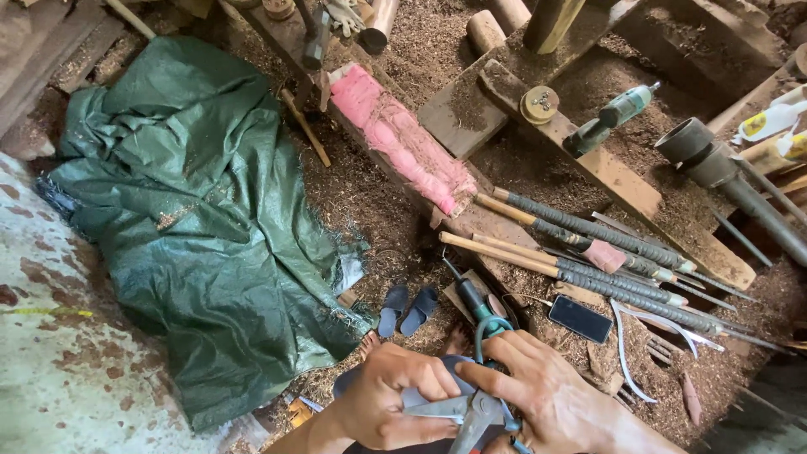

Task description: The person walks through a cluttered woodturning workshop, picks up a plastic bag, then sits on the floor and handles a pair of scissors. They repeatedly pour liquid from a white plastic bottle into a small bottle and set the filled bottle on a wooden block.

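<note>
a crumpled green plastic tarpaulin [202, 219] covers the sawdust floor at left. long wooden-handled turning tools with cord-wrapped shafts [605, 269] lie at right. low in view, the left hand [391, 403] curls tight round grey metal pliers [471, 412]; the right hand [546, 395] rests half-open fingers on them, beside a black phone [580, 319].

We see a sawdust-strewn floor [370, 202] w/ rough wooden planks [471, 109], a crumpled green tarp [202, 210] at left & daylight on a stained concrete slab [59, 336].
</note>
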